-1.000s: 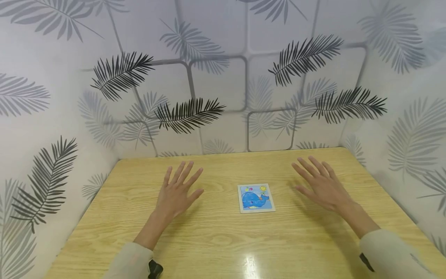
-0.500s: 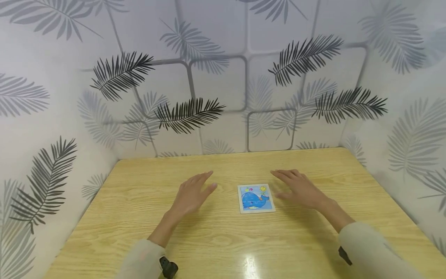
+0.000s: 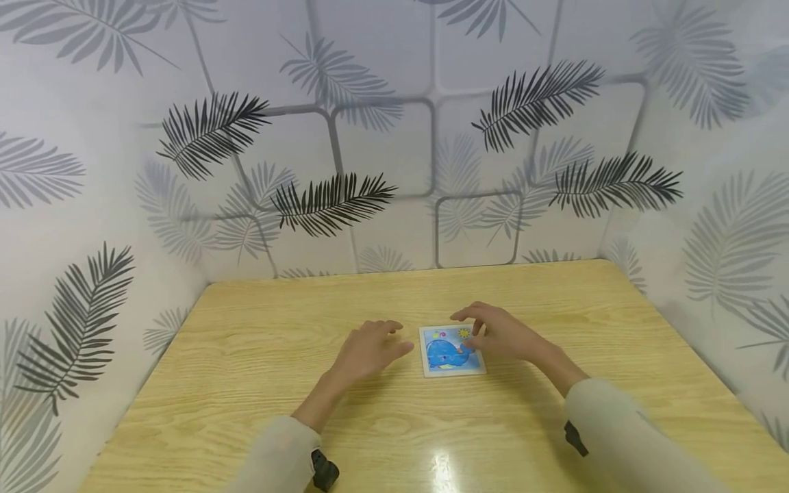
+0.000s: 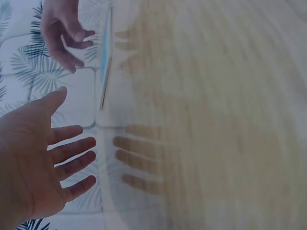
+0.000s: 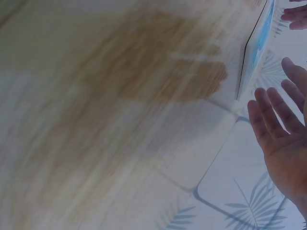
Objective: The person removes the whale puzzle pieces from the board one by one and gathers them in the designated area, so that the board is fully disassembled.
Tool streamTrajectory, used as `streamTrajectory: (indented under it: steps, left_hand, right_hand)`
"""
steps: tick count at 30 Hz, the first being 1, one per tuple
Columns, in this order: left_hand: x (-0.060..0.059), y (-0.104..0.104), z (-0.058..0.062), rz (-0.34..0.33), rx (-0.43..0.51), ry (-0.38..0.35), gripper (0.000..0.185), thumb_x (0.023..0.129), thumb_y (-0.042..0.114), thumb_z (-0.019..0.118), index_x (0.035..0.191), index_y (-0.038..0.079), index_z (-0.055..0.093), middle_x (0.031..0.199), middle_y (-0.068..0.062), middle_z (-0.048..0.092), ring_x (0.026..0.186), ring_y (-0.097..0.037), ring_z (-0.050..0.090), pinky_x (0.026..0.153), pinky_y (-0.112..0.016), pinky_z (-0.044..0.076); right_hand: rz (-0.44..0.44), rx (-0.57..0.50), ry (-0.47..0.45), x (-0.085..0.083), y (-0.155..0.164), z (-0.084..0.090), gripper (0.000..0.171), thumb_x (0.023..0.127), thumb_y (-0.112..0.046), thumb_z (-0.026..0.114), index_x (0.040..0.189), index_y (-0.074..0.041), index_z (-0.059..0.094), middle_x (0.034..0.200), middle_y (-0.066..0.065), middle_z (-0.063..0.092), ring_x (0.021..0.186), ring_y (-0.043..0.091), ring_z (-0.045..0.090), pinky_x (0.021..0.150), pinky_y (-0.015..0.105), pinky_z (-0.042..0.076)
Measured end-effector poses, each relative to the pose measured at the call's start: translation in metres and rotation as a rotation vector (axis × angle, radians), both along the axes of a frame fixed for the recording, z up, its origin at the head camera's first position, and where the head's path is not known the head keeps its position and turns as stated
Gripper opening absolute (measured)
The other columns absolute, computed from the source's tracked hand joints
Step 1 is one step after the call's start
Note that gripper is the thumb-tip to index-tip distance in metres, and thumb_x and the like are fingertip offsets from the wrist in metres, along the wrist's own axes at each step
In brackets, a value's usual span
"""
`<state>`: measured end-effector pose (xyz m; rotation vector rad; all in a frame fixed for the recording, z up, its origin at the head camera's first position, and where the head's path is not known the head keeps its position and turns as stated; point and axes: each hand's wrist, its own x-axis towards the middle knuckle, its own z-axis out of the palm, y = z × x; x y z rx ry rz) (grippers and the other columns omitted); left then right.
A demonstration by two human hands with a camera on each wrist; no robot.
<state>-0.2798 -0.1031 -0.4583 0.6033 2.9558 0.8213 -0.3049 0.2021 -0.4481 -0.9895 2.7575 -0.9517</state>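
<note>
Head view: a pale wooden table (image 3: 246, 383) fills the lower half of the scene, closed in on three sides by white walls (image 3: 382, 123) printed with grey and black palm fronds. Two arms in light sleeves reach in from the near edge, a dark strap showing at each wrist. Near the middle of the table lies a small square whale picture board (image 3: 451, 356), flat and face up, showing a blue whale on a lighter blue ground inside a white border.

The left hand (image 3: 370, 348) rests low over the wood just left of the board, fingers loosely bent and holding nothing, its fingertips close to the board's left edge; contact with the board cannot be made out. The right hand (image 3: 502, 332) hovers at the board's right and far edge, fingers relaxed and spread, thumb near the upper right corner, gripping nothing that can be seen.

Left wrist view, blurred: the left hand (image 4: 33, 158) shows an open palm with fingers apart, the board (image 4: 105, 57) edge-on just beyond. Right wrist view: the right hand (image 5: 283, 129) is likewise open beside the board (image 5: 259, 48).
</note>
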Motion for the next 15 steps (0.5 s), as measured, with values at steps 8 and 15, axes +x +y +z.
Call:
streamTrajectory:
  steps: [8,15]
  left_hand:
    - [0.001,0.016,-0.01,-0.103,-0.116,0.065,0.05,0.099,0.047,0.068,0.14,0.019,0.065,0.145,-0.008,0.062,0.138,-0.034,0.052,0.112,-0.063,0.04]
    - [0.003,0.018,-0.011,-0.196,-0.14,0.027,0.052,0.098,0.048,0.07,0.143,0.024,0.06,0.157,-0.008,0.05,0.147,-0.035,0.043,0.115,-0.062,0.036]
  right_hand:
    - [0.066,-0.036,-0.018,-0.008,-0.019,0.0,0.032,0.095,-0.003,0.074,0.127,-0.002,0.069,0.118,0.016,0.066,0.093,0.021,0.067,0.078,0.028,0.057]
    - [0.057,-0.028,-0.074,-0.011,-0.028,-0.008,0.034,0.096,0.0,0.071,0.13,-0.004,0.067,0.118,0.012,0.066,0.094,0.018,0.065,0.079,0.029,0.057]
